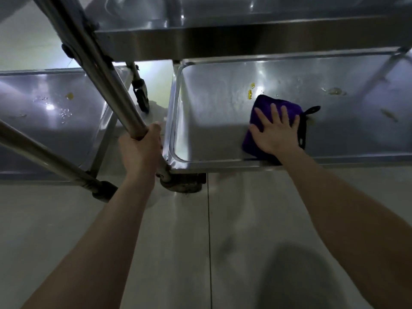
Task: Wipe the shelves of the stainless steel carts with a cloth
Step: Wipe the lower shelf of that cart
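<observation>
Although both stainless carts run off the edges of the view, we count two of them, side by side on the tiled floor (178, 253). Of the right-hand cart we see two tiers. Its upper shelf (245, 39) is cut off at the top and right, and its lower shelf (211, 130) is cut off and blurred at the far right end. The neighbouring cart shows a single shelf (33, 108), its left part out of frame.

The purple cloth (265, 108) lies on the lower shelf near the front rim. Our right hand (276, 132) covers most of it, fingers straight and spread, palm pressed flat on top. A black loop (313, 109) sticks out from the cloth's far right corner, and pale flecks on the black edging are too small for us to make out.

Our left hand (140, 143) has its fingers curled round the lower end of a slanted steel tube (107, 85), with the fingertips hidden behind it.

Two yellow spots (250, 94) sit just beyond the cloth's far left corner. A third yellow spot (69, 96) lies on the single shelf, and a pale smear (334, 91) lies farther right on the lower shelf.

Two wheels show: a caster (141, 97) between the carts and a second caster (180, 186) under the lower shelf's near corner, partly hidden by that corner.
</observation>
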